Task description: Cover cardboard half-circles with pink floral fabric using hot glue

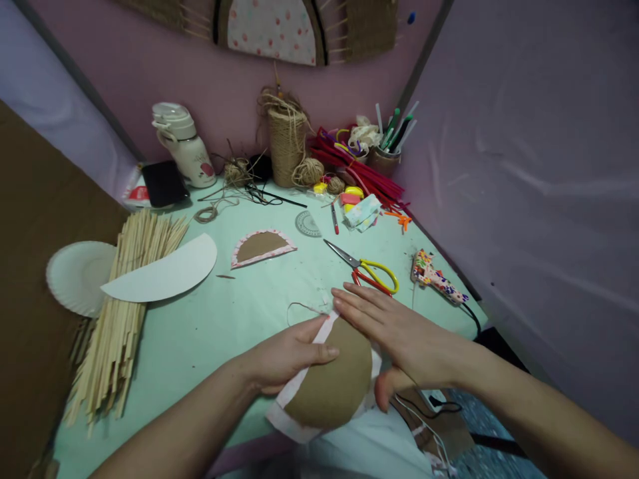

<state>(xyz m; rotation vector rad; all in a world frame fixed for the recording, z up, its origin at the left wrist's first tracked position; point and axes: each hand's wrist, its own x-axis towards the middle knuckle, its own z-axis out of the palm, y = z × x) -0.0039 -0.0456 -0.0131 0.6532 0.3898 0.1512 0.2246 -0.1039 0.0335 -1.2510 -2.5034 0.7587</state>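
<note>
My left hand [294, 356] grips a brown cardboard half-circle [332, 382] edged with white fabric, its thumb lying on the cardboard face and its other fingers behind. Above the lap and the table's front edge, the piece is held tilted. My right hand [394, 332] lies along its upper right edge, fingers stretched out over the top corner and thumb spread at the right-hand rim. Just beyond the fingers rest scissors [362, 266] with one yellow and one red handle. A smaller cardboard half-circle [263, 247] with a pink-spotted fabric border lies farther back.
To the left, a white paper half-circle [164, 271] and a paper plate [80, 276] lie by a bundle of wooden sticks [117, 332]. A patterned glue gun [436, 276] sits at the right edge. Behind stand a bottle [184, 146] and a twine spool [287, 146]; a protractor [307, 224] lies mid-table.
</note>
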